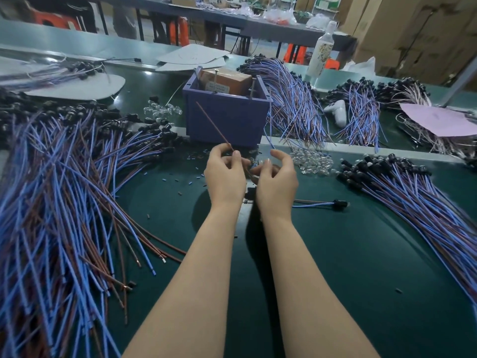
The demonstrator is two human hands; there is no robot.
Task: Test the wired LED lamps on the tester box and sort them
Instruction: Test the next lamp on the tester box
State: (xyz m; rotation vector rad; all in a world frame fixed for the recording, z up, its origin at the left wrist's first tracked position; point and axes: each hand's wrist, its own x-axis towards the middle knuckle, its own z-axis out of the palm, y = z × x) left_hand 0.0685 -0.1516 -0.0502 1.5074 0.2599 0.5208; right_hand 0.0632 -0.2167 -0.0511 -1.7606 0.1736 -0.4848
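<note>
Sticker on tester box: dark print is seen; nothing can be read.
Bottle label: blurred, unreadable.

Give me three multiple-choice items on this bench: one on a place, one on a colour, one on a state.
1. Where does the purple box stand?
A. On a sheet of pink paper. B. Beyond both hands, mid-table. C. At the near left edge.

2. What colour is the wire that the left hand pinches?
A. Green. B. White. C. Brown.

3. How is the single wired lamp to the right of the right hand?
A. Lying flat on the green mat. B. Plugged into the box. C. Standing upright on its cap.

Answers:
1 B, the box sits just past the fingertips.
2 C, a brown wire rises from the left fingers toward the box.
3 A, lamp and leads lie flat on the mat.
</note>
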